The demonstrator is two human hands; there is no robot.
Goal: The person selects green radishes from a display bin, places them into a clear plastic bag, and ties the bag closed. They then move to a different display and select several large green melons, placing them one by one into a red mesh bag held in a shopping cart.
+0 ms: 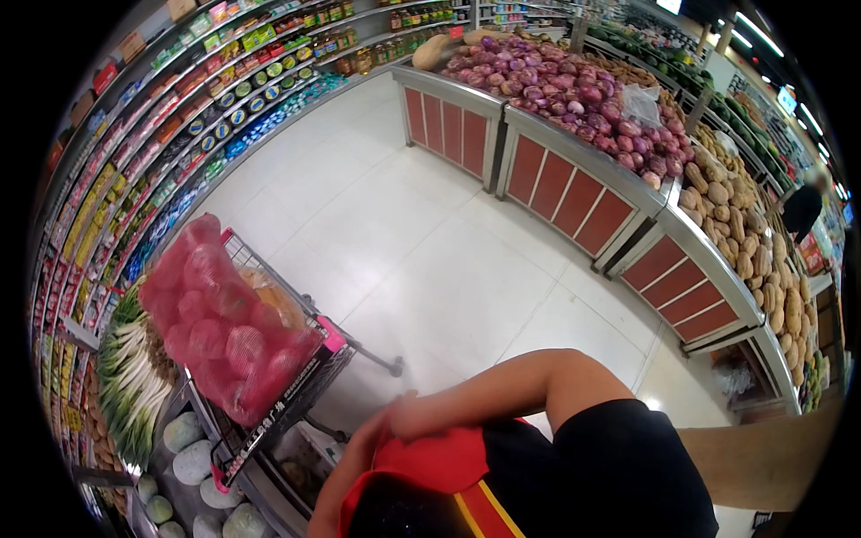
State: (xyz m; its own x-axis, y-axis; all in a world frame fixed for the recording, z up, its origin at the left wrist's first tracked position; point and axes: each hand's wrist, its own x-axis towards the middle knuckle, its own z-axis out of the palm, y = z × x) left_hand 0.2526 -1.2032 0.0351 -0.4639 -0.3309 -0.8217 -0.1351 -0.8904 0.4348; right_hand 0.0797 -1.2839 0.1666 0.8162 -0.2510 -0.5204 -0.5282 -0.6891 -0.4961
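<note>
My right hand (407, 411) is at the front of my red apron (430, 454), with its forearm reaching across from the right. Close against it, my left hand (378, 432) comes up from the lower left. Both hands are blurred and overlap, so their fingers and anything between them cannot be made out. To their left stands a metal shopping cart (329, 366) with a pink-trimmed handle. A large red mesh sack of round produce (232, 329) fills much of it, beside a clear plastic bag with tan contents (272, 296).
Spring onions (134, 376) and pale green melons (195, 460) lie left of the cart. Stands with red onions (572, 94) and butternut squash (733, 208) curve along the right. Packed shelves (202, 101) line the left. A person (804, 202) stands far right. A tan, blurred form (753, 460) is near me.
</note>
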